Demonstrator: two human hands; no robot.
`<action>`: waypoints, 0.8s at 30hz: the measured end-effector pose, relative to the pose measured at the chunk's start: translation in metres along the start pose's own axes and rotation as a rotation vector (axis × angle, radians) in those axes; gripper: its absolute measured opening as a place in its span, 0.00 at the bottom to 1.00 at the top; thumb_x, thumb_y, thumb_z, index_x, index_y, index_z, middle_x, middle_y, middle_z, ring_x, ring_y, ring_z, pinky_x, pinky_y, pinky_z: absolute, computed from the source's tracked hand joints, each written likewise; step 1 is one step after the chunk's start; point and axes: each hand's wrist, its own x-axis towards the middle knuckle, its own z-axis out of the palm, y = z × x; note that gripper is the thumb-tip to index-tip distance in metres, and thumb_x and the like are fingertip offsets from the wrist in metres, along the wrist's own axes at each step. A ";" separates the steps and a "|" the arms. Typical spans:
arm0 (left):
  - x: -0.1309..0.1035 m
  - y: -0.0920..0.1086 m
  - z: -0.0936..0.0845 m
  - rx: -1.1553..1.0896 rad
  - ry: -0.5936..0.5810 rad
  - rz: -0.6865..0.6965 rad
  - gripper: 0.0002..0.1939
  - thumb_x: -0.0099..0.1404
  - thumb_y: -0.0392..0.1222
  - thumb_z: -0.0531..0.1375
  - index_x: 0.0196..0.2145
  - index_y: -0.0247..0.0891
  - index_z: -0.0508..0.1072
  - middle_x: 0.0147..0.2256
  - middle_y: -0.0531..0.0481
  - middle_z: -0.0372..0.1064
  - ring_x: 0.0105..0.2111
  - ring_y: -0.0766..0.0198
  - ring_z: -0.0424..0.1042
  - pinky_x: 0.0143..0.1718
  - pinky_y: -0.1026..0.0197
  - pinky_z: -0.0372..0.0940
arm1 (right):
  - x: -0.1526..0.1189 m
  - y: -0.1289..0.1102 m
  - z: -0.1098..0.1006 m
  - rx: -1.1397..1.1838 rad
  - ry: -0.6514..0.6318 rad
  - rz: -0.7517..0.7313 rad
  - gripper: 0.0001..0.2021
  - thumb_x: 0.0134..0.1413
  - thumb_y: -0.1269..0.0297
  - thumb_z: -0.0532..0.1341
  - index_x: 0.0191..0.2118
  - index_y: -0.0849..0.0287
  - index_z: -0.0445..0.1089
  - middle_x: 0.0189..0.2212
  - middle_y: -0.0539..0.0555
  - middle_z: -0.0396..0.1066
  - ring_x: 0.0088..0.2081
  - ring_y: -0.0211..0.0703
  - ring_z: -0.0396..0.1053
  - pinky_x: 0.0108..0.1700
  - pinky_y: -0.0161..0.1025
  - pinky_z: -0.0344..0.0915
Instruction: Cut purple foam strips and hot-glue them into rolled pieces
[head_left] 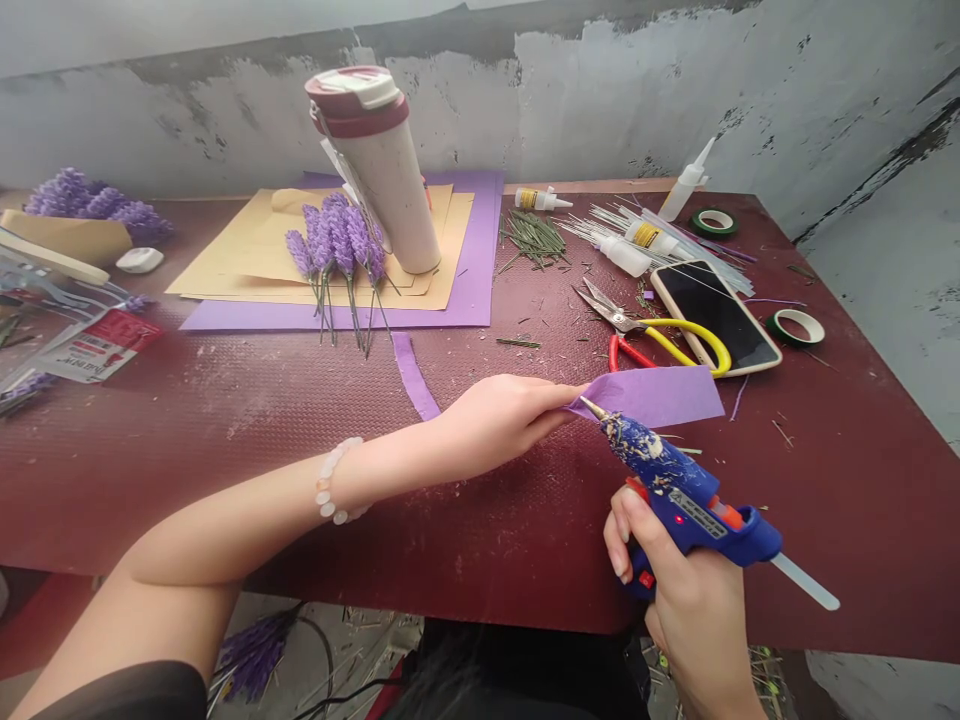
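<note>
My left hand (504, 425), with a beaded bracelet (330, 482) at the wrist, pinches the near end of a purple paper strip (660, 396). The strip reaches to the right, just above the table. My right hand (667, 560) is wrapped round the handle of a blue hot glue gun (660, 465), its nozzle stained with dried glue. The nozzle tip meets the paper close to my left fingertips. A glue stick (806, 582) juts from the gun's back. Yellow-and-red-handled scissors (622, 318) lie just behind the strip. My left fingertips are partly hidden.
Purple flower stems (337, 240) and a tumbler (394, 180) rest on stacked paper (442, 290). Further right are a phone (716, 315), glue bottles (686, 185), green tape rolls (796, 328) and cut stems (534, 238). Another purple strip (412, 378) lies beyond my left forearm.
</note>
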 end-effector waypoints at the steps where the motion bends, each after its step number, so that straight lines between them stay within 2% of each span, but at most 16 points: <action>1: 0.000 0.000 0.000 0.001 0.000 -0.004 0.18 0.75 0.39 0.55 0.58 0.33 0.74 0.46 0.41 0.82 0.42 0.58 0.82 0.43 0.60 0.75 | 0.000 -0.001 0.000 0.001 -0.004 -0.002 0.24 0.63 0.55 0.64 0.16 0.56 0.63 0.14 0.47 0.63 0.17 0.34 0.62 0.24 0.35 0.62; 10: -0.001 0.004 -0.001 0.005 -0.011 -0.030 0.19 0.75 0.39 0.55 0.61 0.36 0.71 0.49 0.43 0.81 0.45 0.59 0.82 0.46 0.60 0.76 | 0.001 -0.003 -0.002 0.026 0.032 0.021 0.22 0.61 0.56 0.65 0.18 0.56 0.64 0.15 0.46 0.64 0.18 0.34 0.62 0.24 0.34 0.61; 16: -0.001 0.003 -0.001 -0.001 -0.001 -0.018 0.21 0.75 0.37 0.55 0.62 0.33 0.70 0.49 0.41 0.81 0.45 0.57 0.83 0.46 0.58 0.76 | 0.002 0.000 -0.002 0.046 0.031 0.027 0.21 0.62 0.55 0.65 0.20 0.57 0.64 0.16 0.46 0.65 0.18 0.34 0.62 0.25 0.34 0.61; 24: -0.001 0.003 -0.001 0.007 -0.015 -0.034 0.21 0.75 0.37 0.55 0.63 0.35 0.69 0.49 0.43 0.81 0.45 0.58 0.83 0.46 0.58 0.77 | 0.002 0.002 -0.003 0.067 0.056 0.033 0.21 0.61 0.56 0.67 0.20 0.57 0.65 0.16 0.47 0.65 0.19 0.35 0.62 0.24 0.36 0.61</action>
